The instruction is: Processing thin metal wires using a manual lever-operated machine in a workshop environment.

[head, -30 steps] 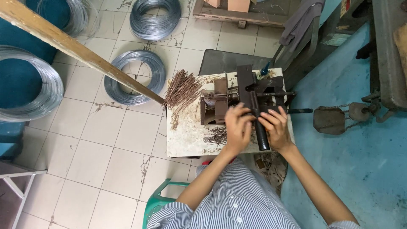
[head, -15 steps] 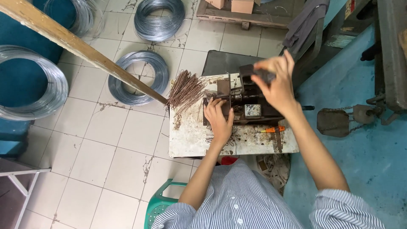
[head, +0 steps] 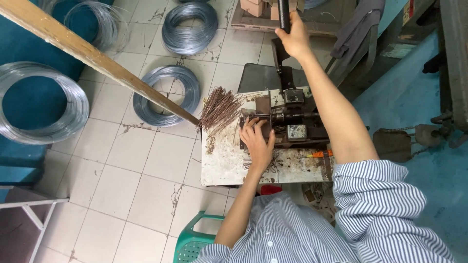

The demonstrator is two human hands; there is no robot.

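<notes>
Stool: a green plastic stool (head: 195, 241) showed at the near edge, below the bench and under the person's striped shirt.
Bench: a small, stained white bench (head: 222, 160) carried the press; all places here are told from that press.
Left hand: the left hand (head: 257, 141) lay flat at the near-left side of the hand-lever press (head: 292, 124), fingers spread over its dark plate, touching it. The grip was loose, palm down; whether a wire piece sat under the fingers could not be told.
Cut wires: a fan of short brown wire pieces (head: 219, 109) lay just left of the press, on the bench's far-left corner.
Orange tool: a small orange-handled tool (head: 319, 154) lay near the right of the press.
Right hand: the right hand (head: 292, 36) was clenched round the black lever handle (head: 283, 12), raised well beyond the press.
Beyond: grey wire coils (head: 168, 95) lay on the tiled floor left of the press, and a long wooden bar (head: 97, 61) slanted in from the far left.
Risk: with the lever up and the left fingers touching the press, a downstroke could likely pinch them if they stayed that close; loose wires at the bench edge could also slide off.
</notes>
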